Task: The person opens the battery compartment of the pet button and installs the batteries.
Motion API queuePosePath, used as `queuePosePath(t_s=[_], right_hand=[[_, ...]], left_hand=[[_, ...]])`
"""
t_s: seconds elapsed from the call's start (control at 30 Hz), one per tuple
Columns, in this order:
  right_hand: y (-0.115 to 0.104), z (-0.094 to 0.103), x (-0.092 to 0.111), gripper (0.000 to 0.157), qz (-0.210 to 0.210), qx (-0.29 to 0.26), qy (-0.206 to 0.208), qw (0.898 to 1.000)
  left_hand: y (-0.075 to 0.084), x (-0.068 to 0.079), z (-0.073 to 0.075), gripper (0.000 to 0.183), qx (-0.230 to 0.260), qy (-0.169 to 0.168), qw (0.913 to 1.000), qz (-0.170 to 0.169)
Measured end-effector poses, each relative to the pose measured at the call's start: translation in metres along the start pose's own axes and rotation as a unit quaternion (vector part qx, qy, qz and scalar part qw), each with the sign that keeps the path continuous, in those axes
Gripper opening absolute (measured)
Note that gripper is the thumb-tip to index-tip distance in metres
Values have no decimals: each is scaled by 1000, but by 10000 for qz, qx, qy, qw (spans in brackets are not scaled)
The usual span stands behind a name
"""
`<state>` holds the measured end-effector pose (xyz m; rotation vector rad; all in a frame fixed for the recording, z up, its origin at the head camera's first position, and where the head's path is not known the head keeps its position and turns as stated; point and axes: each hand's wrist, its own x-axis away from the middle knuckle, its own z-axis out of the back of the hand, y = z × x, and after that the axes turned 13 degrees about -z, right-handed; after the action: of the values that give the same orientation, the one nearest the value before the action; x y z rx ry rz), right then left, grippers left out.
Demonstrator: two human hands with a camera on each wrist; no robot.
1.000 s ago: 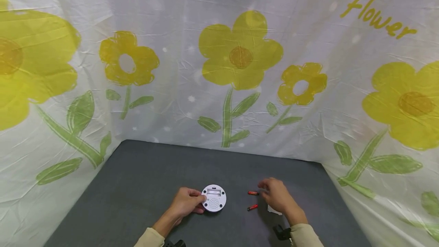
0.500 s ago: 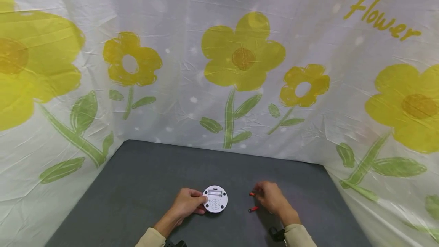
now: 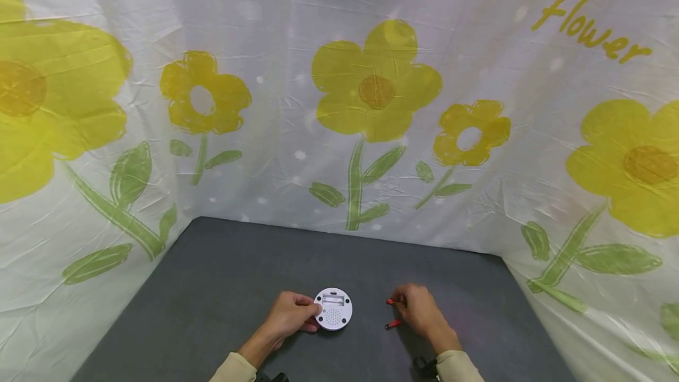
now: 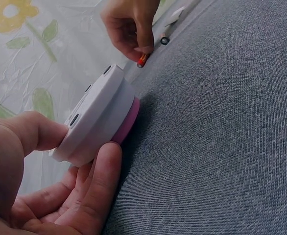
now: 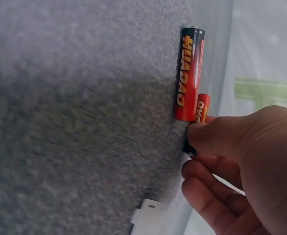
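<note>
Battery (image 5: 201,108): light, stiff, slick, I judge; hold mid-barrel.
Right fingers (image 5: 226,167): pinched closed around it.
Round device (image 3: 334,310): left fingers (image 4: 103,181) grip its rim.

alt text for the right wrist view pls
A person's right grip pinches a red-and-black battery near its black end. A similar battery marked HUADAO lies nearby on gray fabric, and part of a white piece shows at the bottom edge.

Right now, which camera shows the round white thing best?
Head view, because there the round white thing shows its battery slot. Left wrist shows mostly its side and pink part; right wrist misses it.
</note>
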<state>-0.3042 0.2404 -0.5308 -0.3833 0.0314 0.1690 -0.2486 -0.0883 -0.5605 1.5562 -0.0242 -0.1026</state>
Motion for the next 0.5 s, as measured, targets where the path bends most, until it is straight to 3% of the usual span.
queuePosePath(t_s=[0.37,0.5], right_hand=[[-13,19,0,12,339,159,154,9992],[-25,29,1,11,660,245,432,9966]], left_hand=[[-2,-1,1,23,-11,16,10000,-22],[-3,-1,0,24,-62,1,10000,-11]])
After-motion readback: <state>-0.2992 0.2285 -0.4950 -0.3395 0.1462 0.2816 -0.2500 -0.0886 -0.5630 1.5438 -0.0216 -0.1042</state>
